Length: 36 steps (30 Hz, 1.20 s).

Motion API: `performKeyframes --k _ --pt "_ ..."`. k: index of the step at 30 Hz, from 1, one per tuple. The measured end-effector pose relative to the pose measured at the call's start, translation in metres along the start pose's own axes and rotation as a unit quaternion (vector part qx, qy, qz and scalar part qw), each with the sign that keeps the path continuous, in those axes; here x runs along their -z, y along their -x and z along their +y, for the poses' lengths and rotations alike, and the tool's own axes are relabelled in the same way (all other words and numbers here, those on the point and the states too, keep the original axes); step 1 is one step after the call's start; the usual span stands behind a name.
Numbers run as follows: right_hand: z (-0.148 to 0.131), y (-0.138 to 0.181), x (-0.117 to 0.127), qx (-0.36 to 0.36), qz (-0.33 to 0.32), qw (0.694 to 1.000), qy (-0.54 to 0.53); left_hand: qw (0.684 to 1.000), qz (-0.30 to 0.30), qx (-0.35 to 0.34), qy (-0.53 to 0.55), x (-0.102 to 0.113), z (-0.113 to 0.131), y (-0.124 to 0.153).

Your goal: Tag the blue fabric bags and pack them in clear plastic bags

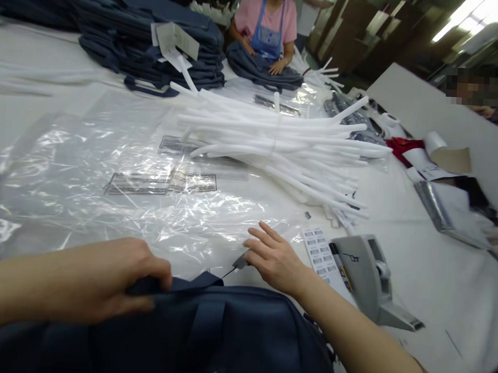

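Note:
A dark blue bag [250, 326] fills the bottom of the head view, with its upper edge and a strap facing the table. My left hand [118, 282] is closed on the upper edge of this bag, thumb on the near side. Beyond the edge, my right hand [272, 260] pinches a small dark grey tag [240, 262] on a thin dark cord that runs to the bag. Its other fingers are stretched out, and the thumb is mostly hidden. Flat clear plastic bags [139, 214] with printed panels lie just past both hands.
A tied bundle of white foam rods [277, 135] lies across the plastic. On the right are a barcode label sheet [320, 251] and a grey tape dispenser [373, 282]. Folded blue bags [148, 31] are stacked behind. A person in a blue apron [267, 34] handles another bag.

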State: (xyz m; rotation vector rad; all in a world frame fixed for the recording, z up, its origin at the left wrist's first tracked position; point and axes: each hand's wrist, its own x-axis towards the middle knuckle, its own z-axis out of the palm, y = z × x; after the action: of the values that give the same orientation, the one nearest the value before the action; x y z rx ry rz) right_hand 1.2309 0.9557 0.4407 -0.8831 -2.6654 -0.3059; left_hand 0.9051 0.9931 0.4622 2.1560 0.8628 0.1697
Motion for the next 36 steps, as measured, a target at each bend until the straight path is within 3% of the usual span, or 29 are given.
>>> performKeyframes --k 1,2,5,6,8,10,12,18,23,27,32,34,36 --pt "-0.002 0.005 0.008 0.008 -0.001 1.0 0.023 0.998 -0.064 -0.005 -0.019 0.01 -0.005 -0.014" --pt "-0.004 0.007 0.016 0.023 0.002 0.999 0.039 0.996 -0.087 -0.004 -0.037 0.017 -0.009 -0.028" --pt "-0.009 0.005 0.031 0.111 0.053 0.99 0.076 0.999 0.014 0.038 -0.03 0.014 -0.011 -0.066" --pt "-0.01 0.001 0.034 0.146 0.078 0.982 0.088 0.998 0.02 0.053 0.0 0.007 -0.007 -0.077" --pt "-0.01 -0.006 0.037 0.197 0.113 0.969 0.095 0.99 -0.05 0.061 0.116 -0.011 0.005 -0.095" --pt "-0.008 -0.01 0.037 0.205 0.112 0.971 0.053 0.95 -0.138 0.023 0.28 -0.03 0.018 -0.108" --pt "-0.005 -0.008 0.031 0.186 0.091 0.978 -0.014 0.892 -0.177 -0.001 0.416 -0.045 0.026 -0.114" --pt "0.011 0.015 -0.002 -0.026 0.153 0.987 -0.04 0.791 -0.112 0.043 0.6 -0.074 0.017 -0.108" --pt "0.013 0.014 -0.025 -0.084 0.175 0.96 -0.204 0.737 -0.05 0.074 0.67 -0.087 0.01 -0.103" --pt "0.007 0.011 -0.04 -0.094 0.19 0.94 -0.265 0.729 -0.026 0.1 0.677 -0.089 0.008 -0.103" --pt "0.003 0.017 -0.055 -0.103 0.211 0.934 -0.27 0.772 0.106 0.097 0.619 -0.096 0.002 -0.106" --pt "0.002 0.019 -0.059 -0.109 0.227 0.931 -0.264 0.775 0.112 0.09 0.615 -0.097 0.001 -0.105" --pt "0.002 0.018 -0.06 -0.111 0.248 0.927 -0.258 0.758 0.095 0.089 0.64 -0.097 0.001 -0.104"
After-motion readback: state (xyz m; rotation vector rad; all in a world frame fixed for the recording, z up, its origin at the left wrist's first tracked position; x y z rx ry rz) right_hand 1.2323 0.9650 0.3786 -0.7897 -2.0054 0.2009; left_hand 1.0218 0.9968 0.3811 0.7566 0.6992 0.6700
